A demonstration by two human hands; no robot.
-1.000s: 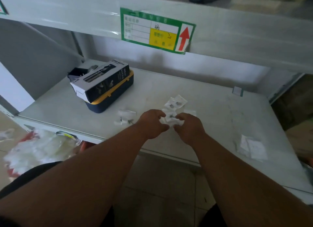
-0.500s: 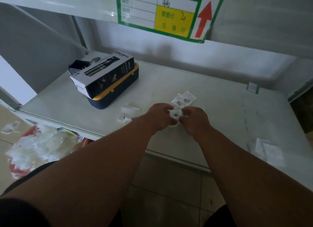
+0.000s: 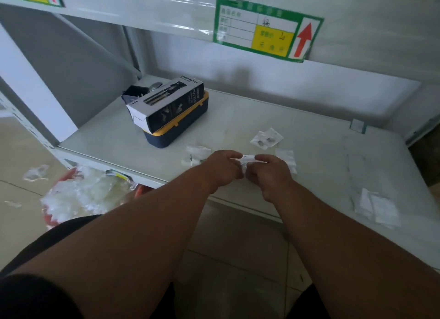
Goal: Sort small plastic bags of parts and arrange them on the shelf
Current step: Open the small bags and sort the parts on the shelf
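You pinch one small plastic bag between both hands — left hand and right hand, fingers curled round its ends — just above the shelf, likely checking its parts before placing it beside the other bags.

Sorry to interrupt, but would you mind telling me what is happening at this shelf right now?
A person is sorting little plastic bags of parts on the white shelf. The left hand and right hand together pinch one small bag just above the shelf's front edge. More bags lie loose around them: a pair behind, some to the left, and a flat pile at the far right. A spray bottle box sits on a blue and yellow case at the back left.
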